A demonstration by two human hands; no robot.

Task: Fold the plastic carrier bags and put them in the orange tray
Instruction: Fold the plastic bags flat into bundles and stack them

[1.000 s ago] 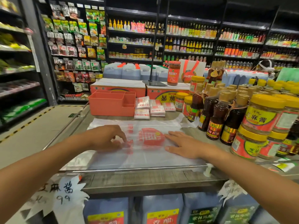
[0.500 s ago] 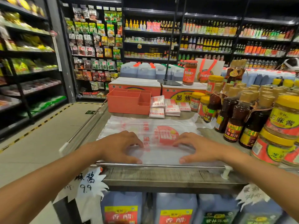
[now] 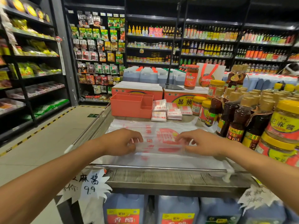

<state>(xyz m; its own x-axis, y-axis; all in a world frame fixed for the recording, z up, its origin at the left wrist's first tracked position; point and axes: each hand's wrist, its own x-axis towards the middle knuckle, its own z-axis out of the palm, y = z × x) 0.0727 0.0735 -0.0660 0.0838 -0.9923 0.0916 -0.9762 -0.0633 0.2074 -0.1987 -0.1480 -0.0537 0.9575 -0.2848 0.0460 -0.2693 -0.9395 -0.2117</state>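
Observation:
A clear plastic carrier bag (image 3: 159, 139) with red print lies spread on the metal display table (image 3: 161, 177). My left hand (image 3: 123, 141) pinches its near edge on the left, and my right hand (image 3: 200, 143) pinches the same edge on the right. That edge is lifted off the table and turned back over the bag. The orange tray (image 3: 129, 105), with compartments, stands at the far left of the table. Several folded bags (image 3: 168, 110) lie in small stacks just right of the tray.
Dark sauce bottles (image 3: 229, 117) and yellow-lidded jars (image 3: 284, 120) crowd the table's right side. Orange cartons (image 3: 139, 90) stand behind the tray. A metal rail (image 3: 153, 167) runs along the near edge. The shop aisle (image 3: 48, 136) lies to the left.
My hands went from pressing flat on the bag to its near edge, which they took hold of and lifted back over the bag.

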